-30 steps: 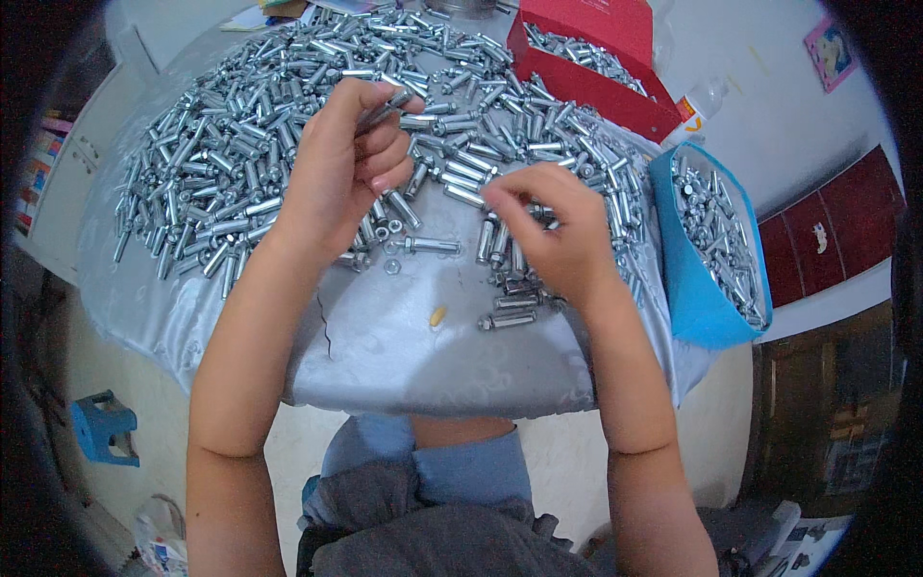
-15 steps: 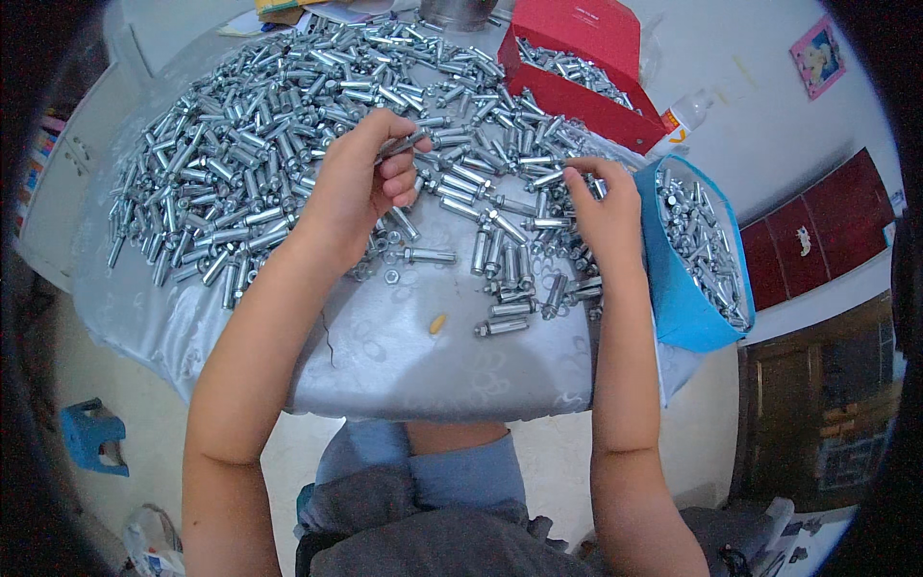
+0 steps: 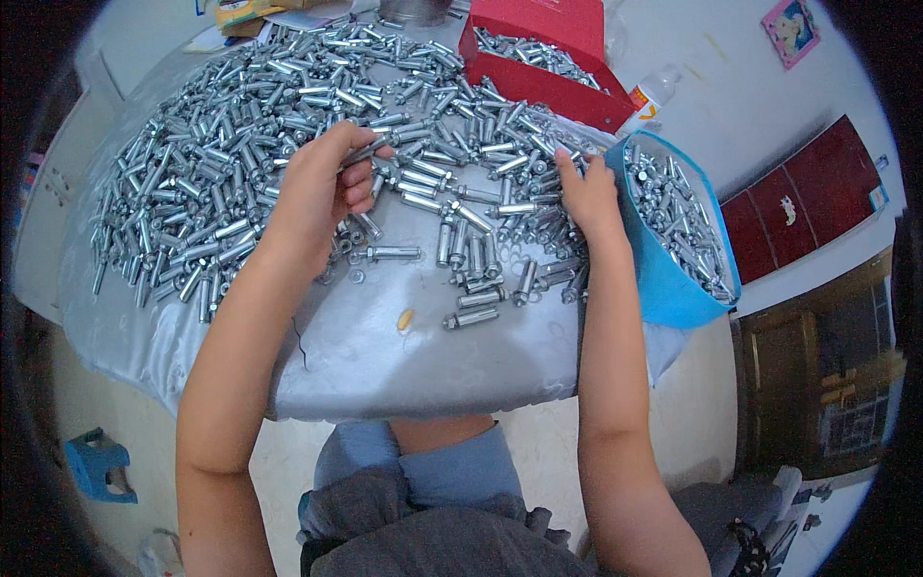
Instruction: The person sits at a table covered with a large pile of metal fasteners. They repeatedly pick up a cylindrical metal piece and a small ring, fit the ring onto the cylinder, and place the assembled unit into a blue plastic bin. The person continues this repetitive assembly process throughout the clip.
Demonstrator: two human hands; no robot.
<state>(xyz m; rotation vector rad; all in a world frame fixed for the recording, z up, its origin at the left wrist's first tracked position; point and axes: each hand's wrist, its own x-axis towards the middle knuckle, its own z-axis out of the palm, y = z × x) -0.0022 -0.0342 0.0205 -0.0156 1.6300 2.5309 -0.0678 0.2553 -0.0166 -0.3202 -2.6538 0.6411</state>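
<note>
The left hand has its fingers clamped on a metal sleeve bolt, lifted just above the heap of bolts spread over the silver-covered table. The right hand lies at the edge of the blue bin, fingers together over loose bolts, though whether they grip one I cannot tell. Strays lying near the front edge could likely roll off if nudged.

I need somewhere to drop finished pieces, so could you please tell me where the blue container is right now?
In the head view, the blue container sits at the table's right edge, just right of the right hand, below the red box.
</note>
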